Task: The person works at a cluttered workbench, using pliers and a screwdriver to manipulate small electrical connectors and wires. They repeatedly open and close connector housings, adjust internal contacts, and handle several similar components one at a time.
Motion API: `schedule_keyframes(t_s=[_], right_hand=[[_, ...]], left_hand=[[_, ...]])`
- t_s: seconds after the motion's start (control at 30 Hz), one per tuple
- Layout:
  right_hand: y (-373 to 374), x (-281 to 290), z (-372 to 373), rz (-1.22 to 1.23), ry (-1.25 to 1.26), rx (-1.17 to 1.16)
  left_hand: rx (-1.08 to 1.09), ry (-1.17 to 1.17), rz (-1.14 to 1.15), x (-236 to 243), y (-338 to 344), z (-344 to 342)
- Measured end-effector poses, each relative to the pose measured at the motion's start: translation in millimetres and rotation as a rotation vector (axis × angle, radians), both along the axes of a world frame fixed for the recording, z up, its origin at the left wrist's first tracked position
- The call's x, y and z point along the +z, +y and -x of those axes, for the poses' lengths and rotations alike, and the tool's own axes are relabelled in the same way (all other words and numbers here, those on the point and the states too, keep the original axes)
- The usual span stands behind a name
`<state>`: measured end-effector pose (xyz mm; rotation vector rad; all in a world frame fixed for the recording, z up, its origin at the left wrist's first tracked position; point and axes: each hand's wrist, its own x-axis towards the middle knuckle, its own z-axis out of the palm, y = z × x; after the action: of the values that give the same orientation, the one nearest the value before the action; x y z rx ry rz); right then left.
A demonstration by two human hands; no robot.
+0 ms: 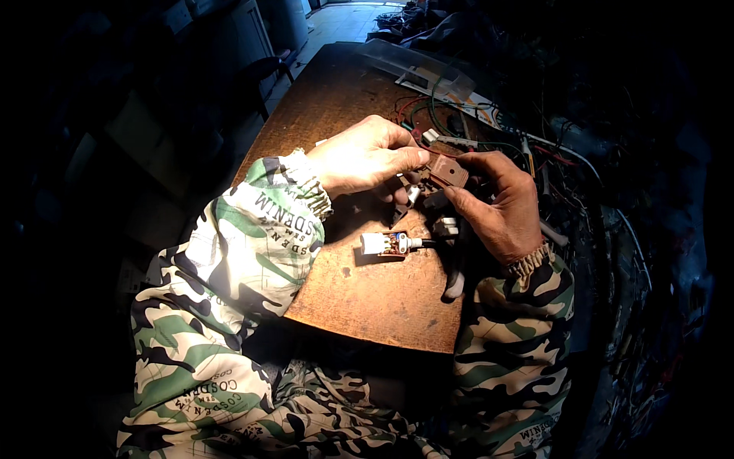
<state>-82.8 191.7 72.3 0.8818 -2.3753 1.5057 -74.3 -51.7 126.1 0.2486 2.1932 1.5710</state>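
My right hand (501,206) holds a small brown square cover (449,173) with a hole in its face, its edges between the thumb and fingers. Close by on the left, my left hand (363,159) is closed, thumb against forefinger at the cover's edge; what it pinches, if anything, is too small to make out. Below the hands, an opened plug (384,244) lies on the table, white at one end, with metal parts and coloured wires showing inside. A black cable (428,243) leaves its right side. Between it and my right hand sits a small white piece (445,226).
Dark tool handles (454,284) lie on the wooden table (375,306) near its right edge. Tangled red and green wires (417,107), a clear plastic tray (420,65) and a white strip (489,115) occupy the far right. Dark clutter fills the space beyond.
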Motion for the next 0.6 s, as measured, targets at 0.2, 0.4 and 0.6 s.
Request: schedule_keyframes(t_s=[0.2, 0.4, 0.6], right_hand=[[-6.6, 7.5, -3.3, 0.011, -0.028, 0.022], [-12.7, 5.4, -6.6, -0.003, -0.082, 0.128], [-9.6, 20.8, -23.2, -0.152, -0.124, 0.354]], left_hand=[[0.048, 0.389, 0.271, 6.0, -30.1, -38.9], [-0.150, 0.744, 0.459, -20.8, -43.4, -74.5], [-0.196, 0.679, 0.453, -43.9, -25.0, -73.5]])
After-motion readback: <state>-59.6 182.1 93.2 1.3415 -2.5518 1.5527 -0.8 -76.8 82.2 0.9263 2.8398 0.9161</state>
